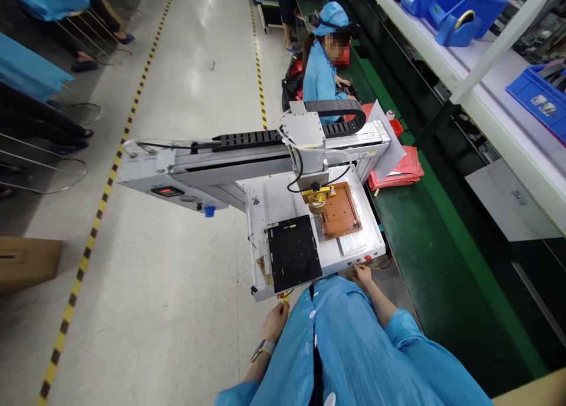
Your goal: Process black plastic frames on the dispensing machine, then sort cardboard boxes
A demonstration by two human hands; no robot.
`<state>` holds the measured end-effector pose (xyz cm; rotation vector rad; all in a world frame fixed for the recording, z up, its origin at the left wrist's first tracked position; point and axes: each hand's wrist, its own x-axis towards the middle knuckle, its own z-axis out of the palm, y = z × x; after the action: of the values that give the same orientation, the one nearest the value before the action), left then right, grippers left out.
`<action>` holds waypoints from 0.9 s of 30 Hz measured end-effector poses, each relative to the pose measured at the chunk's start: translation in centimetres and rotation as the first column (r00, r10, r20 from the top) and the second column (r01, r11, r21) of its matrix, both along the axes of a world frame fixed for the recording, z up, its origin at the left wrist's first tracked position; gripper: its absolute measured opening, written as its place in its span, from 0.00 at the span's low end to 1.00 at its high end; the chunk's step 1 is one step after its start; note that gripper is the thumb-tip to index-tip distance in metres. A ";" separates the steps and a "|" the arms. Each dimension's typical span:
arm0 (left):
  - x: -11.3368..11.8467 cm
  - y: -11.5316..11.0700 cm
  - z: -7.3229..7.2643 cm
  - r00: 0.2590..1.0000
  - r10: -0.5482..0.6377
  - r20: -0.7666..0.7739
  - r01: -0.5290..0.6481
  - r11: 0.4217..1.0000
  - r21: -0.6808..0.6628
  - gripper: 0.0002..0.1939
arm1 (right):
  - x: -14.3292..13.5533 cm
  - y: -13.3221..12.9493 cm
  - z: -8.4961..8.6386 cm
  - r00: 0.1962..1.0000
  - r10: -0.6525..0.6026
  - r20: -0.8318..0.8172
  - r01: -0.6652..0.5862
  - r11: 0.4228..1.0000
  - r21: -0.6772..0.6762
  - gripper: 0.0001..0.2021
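No text can be read anywhere: the small red display (167,191) near the left end of the machine's gantry beam (212,164) glows, but its figures are too blurred to make out.

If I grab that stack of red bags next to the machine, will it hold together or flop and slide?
The red bags look thin and glossy, so probably floppy and light. They lie fanned, edges uneven, so they would likely slip apart when lifted. The white sheet leaning over them may shift too.
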<state>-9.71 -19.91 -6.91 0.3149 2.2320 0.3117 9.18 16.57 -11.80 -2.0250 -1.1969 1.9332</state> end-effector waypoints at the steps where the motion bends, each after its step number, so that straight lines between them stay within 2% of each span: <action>1: -0.3 0.6 0.6 0.999 -0.002 -0.047 0.002 1.000 0.003 0.26 | 0.0 -0.1 -0.1 1.000 0.002 0.001 -0.002 1.000 -0.004 0.06; 4: -1.4 3.0 2.7 0.984 -0.030 -0.175 0.036 0.999 0.031 0.24 | 0.3 -0.4 -0.4 1.000 -0.003 0.007 0.003 1.000 -0.010 0.05; 8: -2.3 7.0 5.1 0.938 -0.125 -0.324 0.181 0.972 0.147 0.24 | 1.2 -1.0 -0.9 0.999 -0.033 0.028 0.033 0.999 -0.013 0.06; 10: -2.6 9.0 5.9 0.896 -0.172 -0.410 0.289 0.926 0.244 0.24 | 2.1 -1.3 -1.1 0.998 -0.052 0.037 0.053 0.999 -0.012 0.07; 12: -3.0 10.9 6.5 0.834 -0.233 -0.500 0.422 0.853 0.306 0.22 | 3.3 -1.6 -1.2 0.997 -0.069 0.046 0.070 0.997 -0.016 0.08; 15: -3.8 13.8 7.3 0.719 -0.365 -0.592 0.615 0.730 0.298 0.16 | 5.1 -2.0 -1.0 0.994 -0.096 0.059 0.097 0.995 -0.024 0.10; 18: -4.9 16.4 7.6 0.601 -0.470 -0.647 0.744 0.624 0.238 0.15 | 6.9 -2.7 -0.6 0.987 -0.139 0.086 0.141 0.990 -0.016 0.07; 20: -5.8 17.9 7.5 0.530 -0.499 -0.686 0.794 0.576 0.194 0.17 | 8.0 -3.2 -0.1 0.980 -0.165 0.108 0.168 0.986 -0.015 0.08; 23: -7.5 19.5 6.9 0.444 -0.545 -0.711 0.838 0.533 0.115 0.22 | 9.5 -3.8 0.7 0.976 -0.176 0.126 0.183 0.982 -0.045 0.04; 27: -9.7 20.7 5.8 0.386 -0.620 -0.683 0.863 0.504 0.031 0.27 | 10.7 -4.1 1.3 0.973 -0.186 0.135 0.197 0.977 -0.078 0.03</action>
<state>-19.38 0.79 -1.15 1.8687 2.2810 0.1285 19.84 12.44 -10.53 -2.2461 -0.9109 1.8233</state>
